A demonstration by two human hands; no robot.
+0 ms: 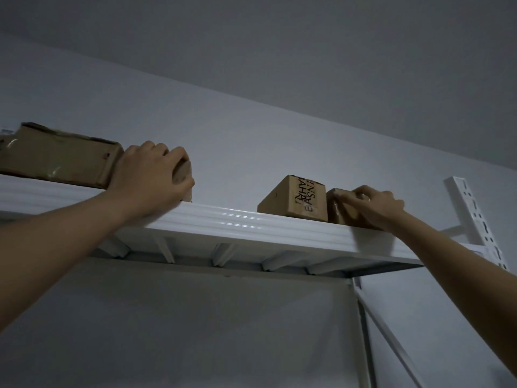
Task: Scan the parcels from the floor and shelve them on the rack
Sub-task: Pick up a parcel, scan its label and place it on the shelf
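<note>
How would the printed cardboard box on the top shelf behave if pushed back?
The printed box looks stiff, with crisp edges, so it probably slides whole on the glossy shelf. Wide and low, it seems unlikely to tip.

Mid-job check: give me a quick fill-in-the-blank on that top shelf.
1. The shelf carries ____ parcels in all.
2. The right hand holds the end parcel, beside the lettered box, printed in ____.
3. The left hand grips a small parcel; the flat parcel lies to its ____.
Missing: four; black; left.
</note>
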